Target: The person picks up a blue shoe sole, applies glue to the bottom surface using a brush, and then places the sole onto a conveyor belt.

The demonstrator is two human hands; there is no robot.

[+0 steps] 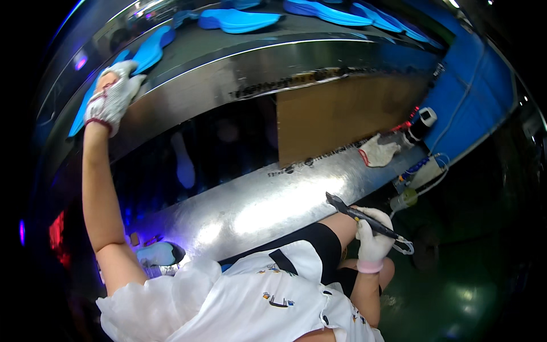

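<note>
My left hand (113,94), in a white knit glove with a dark red cuff, reaches far out to the belt at the upper left. Its thumb stands apart from the fingers. It lies against a long blue insole (84,113); whether it bears on it I cannot tell. Just beyond the fingertips is another blue insole (152,50). My right hand (374,235), in a white glove with a pink cuff, is closed around a slim black handheld tool (341,204) above my knees. The tool's tip points up and left, and a pale cord loops from its rear end.
More blue insoles (239,20) lie along the dark belt (188,44). Below its metal side are a cardboard sheet (336,117) and a shiny metal shelf (256,208). A loose white glove (379,151) lies there, and a pale blue insole (156,254) at lower left.
</note>
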